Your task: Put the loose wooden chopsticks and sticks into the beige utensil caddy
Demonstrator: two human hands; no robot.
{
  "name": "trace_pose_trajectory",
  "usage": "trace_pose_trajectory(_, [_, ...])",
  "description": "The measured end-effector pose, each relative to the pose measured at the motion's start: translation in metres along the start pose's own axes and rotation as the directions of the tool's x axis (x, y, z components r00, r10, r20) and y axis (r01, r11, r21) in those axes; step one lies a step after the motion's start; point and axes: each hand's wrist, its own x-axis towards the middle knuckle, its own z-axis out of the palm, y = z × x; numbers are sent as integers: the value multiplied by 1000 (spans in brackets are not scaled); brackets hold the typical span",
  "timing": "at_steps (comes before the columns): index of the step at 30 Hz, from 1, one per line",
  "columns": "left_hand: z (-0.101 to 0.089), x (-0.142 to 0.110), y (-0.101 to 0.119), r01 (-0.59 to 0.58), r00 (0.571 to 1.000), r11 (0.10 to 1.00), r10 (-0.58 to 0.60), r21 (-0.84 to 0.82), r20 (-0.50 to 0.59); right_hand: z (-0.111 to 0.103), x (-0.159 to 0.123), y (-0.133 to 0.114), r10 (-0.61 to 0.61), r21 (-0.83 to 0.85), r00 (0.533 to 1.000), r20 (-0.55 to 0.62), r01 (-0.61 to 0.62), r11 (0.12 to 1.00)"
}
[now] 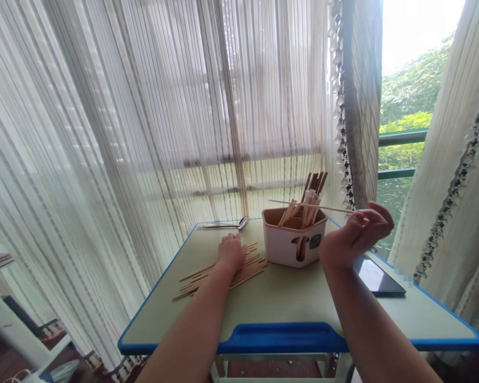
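One table (pixel 295 303) is edged in blue. One box (pixel 277 247), one tablet (pixel 381 279) and one loose pile (pixel 191 289) of sticks, too overlapped to be counted, are set on it. The pile is covered by the left hand (pixel 231 251); whether any are gripped cannot be told. One ladle (pixel 243 222) is placed behind. One stick (pixel 327 208) is pinched by the right hand (pixel 357 234) near the box. One dark label (pixel 315 241) is unreadable.

Your left hand (pixel 231 252) and right hand (pixel 355 234) are bare; your forearms (pixel 197 327) are bare too, smooth and rounded, narrowing toward the hands.
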Motion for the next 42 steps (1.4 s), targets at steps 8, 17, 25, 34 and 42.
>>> trace_pose_trajectory(8, [-1,1,2,35,997,998,-38,44,68,-6,-1,6,-55,-112,991,126,70,991])
trace_pose_trajectory(17, [-3,-1,1,50,983,992,-69,112,171,4,-8,-4,-54,-111,842,537,134,985])
trace_pose_trajectory(25, [-2,4,-3,37,984,993,-56,109,172,7,-20,4,-106,-86,714,692,227,970])
trace_pose_trajectory(34, [-4,2,-3,58,983,997,-66,53,173,5,-16,-1,-120,-56,769,628,199,978])
trace_pose_trajectory(42, [-7,3,3,-47,999,999,47,-17,-21,3,-24,-3,-177,-52,740,649,275,960])
